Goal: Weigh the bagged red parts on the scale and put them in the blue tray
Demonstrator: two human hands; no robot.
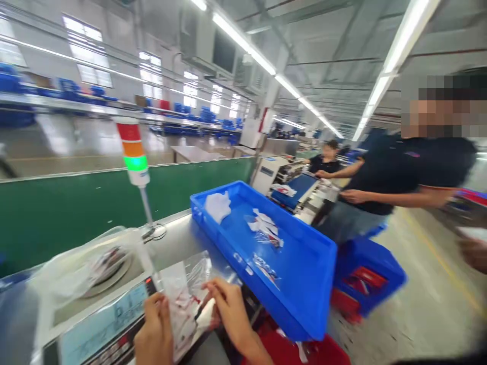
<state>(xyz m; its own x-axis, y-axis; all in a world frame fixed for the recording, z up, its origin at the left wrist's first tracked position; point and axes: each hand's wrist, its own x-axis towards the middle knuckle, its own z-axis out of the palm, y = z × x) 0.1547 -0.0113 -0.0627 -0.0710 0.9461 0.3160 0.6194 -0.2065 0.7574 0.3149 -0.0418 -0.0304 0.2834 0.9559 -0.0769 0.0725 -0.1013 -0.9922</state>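
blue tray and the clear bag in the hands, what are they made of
Shallow blue rectangular tray: likely rigid moulded plastic, uniform colour, soft sheen. Thin clear bag: probably plastic film, see-through, crinkled, glinting.

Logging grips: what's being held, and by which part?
A clear plastic bag, left hand on its left edge, right hand on its right edge.

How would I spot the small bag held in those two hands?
Find the large blue plastic tray at centre. Left of it, the left hand and right hand hold a small clear plastic bag of red-and-white pieces; the tray's bags lie loose.
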